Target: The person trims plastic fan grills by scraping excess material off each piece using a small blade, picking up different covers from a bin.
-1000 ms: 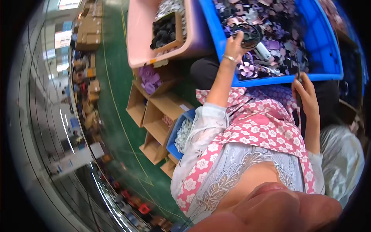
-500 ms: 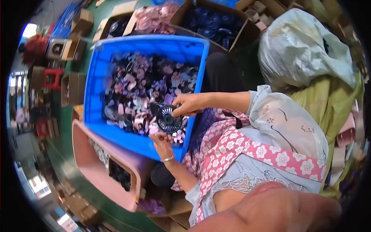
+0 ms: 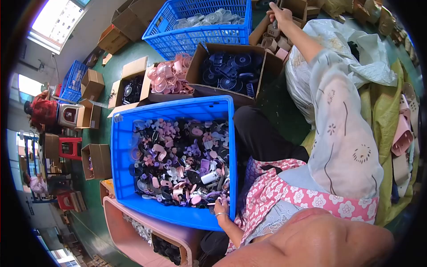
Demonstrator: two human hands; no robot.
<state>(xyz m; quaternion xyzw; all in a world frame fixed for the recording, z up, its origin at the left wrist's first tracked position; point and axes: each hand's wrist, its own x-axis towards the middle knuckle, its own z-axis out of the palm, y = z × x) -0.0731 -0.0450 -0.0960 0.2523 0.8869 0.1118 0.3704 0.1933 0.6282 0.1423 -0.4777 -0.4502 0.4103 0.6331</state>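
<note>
My right hand (image 3: 282,16) is stretched far out over a cardboard box of beige and pink parts (image 3: 270,43). Its fingers are curled, and a dark sliver shows between them; what it is cannot be made out. Down at the near corner of the blue bin (image 3: 171,212), my left hand (image 3: 221,207), with a bracelet at the wrist, has its fingers drawn together over the small parts. Whatever it grips is too small to name. The bin holds mixed pink, purple, black and white plastic pieces (image 3: 178,160), among them a white cylinder (image 3: 210,177).
Behind the bin stand boxes of dark blue fan parts (image 3: 229,71) and pink fan parts (image 3: 169,75), and a blue crate (image 3: 200,38) of clear ones. A pink tub (image 3: 129,231) is beside the bin. A white sack (image 3: 307,71) lies near my right arm.
My right hand has moved from above the bin out to the box; the black handheld fan it held is no longer visible. My left hand has moved to the bin's near corner. The view has shifted.
</note>
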